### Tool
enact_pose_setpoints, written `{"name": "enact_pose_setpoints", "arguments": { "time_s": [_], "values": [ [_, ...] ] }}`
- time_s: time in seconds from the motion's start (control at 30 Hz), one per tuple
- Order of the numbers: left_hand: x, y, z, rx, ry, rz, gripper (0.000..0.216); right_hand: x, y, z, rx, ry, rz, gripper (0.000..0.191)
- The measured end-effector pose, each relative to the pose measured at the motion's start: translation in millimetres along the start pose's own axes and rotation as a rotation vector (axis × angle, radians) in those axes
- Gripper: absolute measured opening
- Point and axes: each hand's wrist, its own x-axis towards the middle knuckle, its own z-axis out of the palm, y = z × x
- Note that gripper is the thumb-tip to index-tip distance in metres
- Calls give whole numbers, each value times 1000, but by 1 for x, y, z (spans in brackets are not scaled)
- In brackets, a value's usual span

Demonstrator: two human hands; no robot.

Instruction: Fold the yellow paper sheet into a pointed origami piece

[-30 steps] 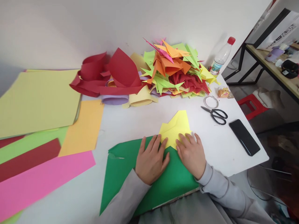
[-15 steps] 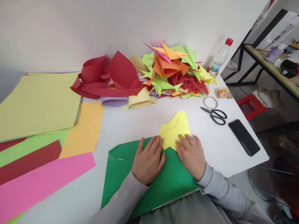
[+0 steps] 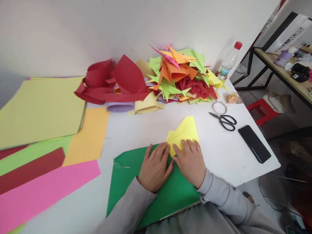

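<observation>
A folded yellow paper (image 3: 184, 131) lies on the white table (image 3: 146, 126), its near end over a green sheet (image 3: 126, 182). My left hand (image 3: 154, 167) lies flat on the green sheet, its fingertips touching the yellow paper's left edge. My right hand (image 3: 191, 162) rests beside it, fingers stretched flat and pressing on the yellow paper's near part. Neither hand grips anything. Both wrists are in grey sleeves.
A heap of folded coloured paper shapes (image 3: 182, 74) and curled red paper (image 3: 114, 81) sits at the back. Flat sheets, yellow-green (image 3: 39, 110), orange (image 3: 89, 135) and pink (image 3: 46, 191), lie left. Scissors (image 3: 225, 120), a tape ring (image 3: 219, 107), a black phone (image 3: 254, 143) and a bottle (image 3: 227, 63) are right.
My right hand has slid left toward my left hand, over the yellow paper's near end. My left hand has hardly moved.
</observation>
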Motion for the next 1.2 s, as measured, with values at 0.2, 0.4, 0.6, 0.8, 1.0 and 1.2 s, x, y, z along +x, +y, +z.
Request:
{"name": "enact_pose_setpoints", "arguments": {
  "time_s": [0.2,0.4,0.6,0.8,1.0,1.2],
  "values": [
    [2,2,-3,-39,-34,-34,44,4,-4,3,-8,-39,15,43],
    [2,2,-3,-34,-31,-26,45,1,-3,5,-11,-65,15,49],
    [1,3,-3,-46,0,-44,45,3,0,3,-21,-59,-8,46],
    [1,2,-4,-46,6,-44,47,-2,8,1,-20,-12,-25,38],
    [2,3,-4,-43,11,-43,49,-13,26,-9,-56,-14,-8,31],
    [1,3,-2,-24,34,-34,52,-15,25,-12,-73,-29,3,33]
  ]
}}
